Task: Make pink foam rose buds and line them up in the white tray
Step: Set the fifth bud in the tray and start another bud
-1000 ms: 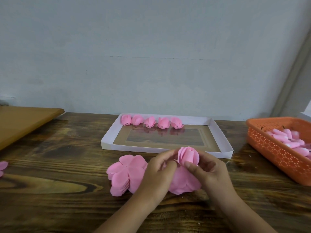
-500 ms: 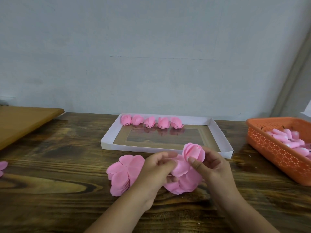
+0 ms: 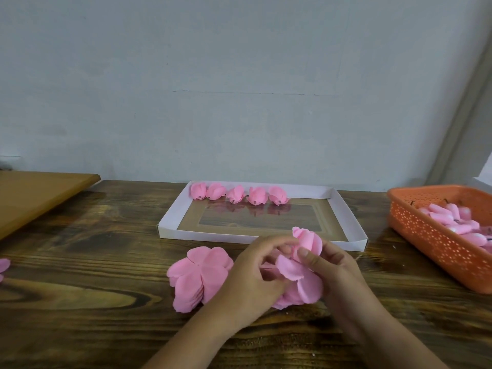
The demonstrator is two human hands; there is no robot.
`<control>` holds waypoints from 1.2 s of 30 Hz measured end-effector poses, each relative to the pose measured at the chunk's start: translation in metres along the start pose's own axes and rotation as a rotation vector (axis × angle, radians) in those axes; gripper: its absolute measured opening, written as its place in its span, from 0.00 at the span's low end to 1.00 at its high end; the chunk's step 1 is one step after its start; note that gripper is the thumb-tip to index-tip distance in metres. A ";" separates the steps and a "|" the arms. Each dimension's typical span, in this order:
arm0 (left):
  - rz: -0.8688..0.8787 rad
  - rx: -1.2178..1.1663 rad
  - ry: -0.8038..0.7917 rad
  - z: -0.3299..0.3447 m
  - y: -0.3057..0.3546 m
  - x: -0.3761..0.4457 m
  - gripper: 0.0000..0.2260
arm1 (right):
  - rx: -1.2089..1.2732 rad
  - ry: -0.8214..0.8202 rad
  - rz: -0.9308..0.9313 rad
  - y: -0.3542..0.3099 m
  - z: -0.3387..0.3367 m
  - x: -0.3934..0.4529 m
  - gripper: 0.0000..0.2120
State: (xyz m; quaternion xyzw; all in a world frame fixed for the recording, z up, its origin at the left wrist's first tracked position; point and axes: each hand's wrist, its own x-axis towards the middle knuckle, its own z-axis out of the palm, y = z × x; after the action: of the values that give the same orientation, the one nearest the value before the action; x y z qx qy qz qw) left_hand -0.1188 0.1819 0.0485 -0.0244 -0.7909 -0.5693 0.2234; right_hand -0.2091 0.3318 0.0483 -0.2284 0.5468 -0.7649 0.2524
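Head view, the only one. A half-made bud (image 3: 307,239) sits just right of centre in the lower half of the frame, pinched by the right hand (image 3: 338,265), whose thumb lies across its front; loose outer petals (image 3: 298,283) hang below it between both hands. The left hand (image 3: 250,272) comes in from the lower left, fingers curled and gripping the near petal edge, though which fingers make contact I cannot tell. Judgement: the step in hand is wrapping petals around the core. To do it well, keep the right thumb pinning the wrapped layers while the left hand draws each petal up snugly, overlapping the one before, without creasing the soft foam; hold the base tight so the wrap does not spring open. Both forearms enter from the bottom edge and converge, wrists low over the wooden table (image 3: 93,302). A flat stack of petal cut-outs (image 3: 198,278) lies just left of the left hand. The white tray (image 3: 170,217) stands behind the hands at centre frame, with five finished buds (image 3: 238,194) in a row along its far wall, starting at the left corner; room remains to their right. An orange basket (image 3: 431,235) of pink pieces is at the right edge.
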 end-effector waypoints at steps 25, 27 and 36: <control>-0.053 -0.282 0.241 -0.010 0.003 0.007 0.07 | 0.074 -0.173 0.055 -0.004 0.013 -0.004 0.27; -0.047 -0.274 0.242 -0.009 0.004 0.006 0.08 | 0.066 -0.186 0.062 -0.003 0.013 -0.004 0.30; -0.060 -0.158 0.116 -0.008 0.007 0.002 0.08 | 0.043 -0.176 0.064 -0.003 0.012 -0.004 0.31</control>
State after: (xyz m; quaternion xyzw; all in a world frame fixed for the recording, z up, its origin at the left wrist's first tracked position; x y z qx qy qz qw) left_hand -0.1163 0.1768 0.0577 0.0150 -0.7296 -0.6368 0.2489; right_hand -0.1991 0.3261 0.0541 -0.2718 0.5129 -0.7450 0.3287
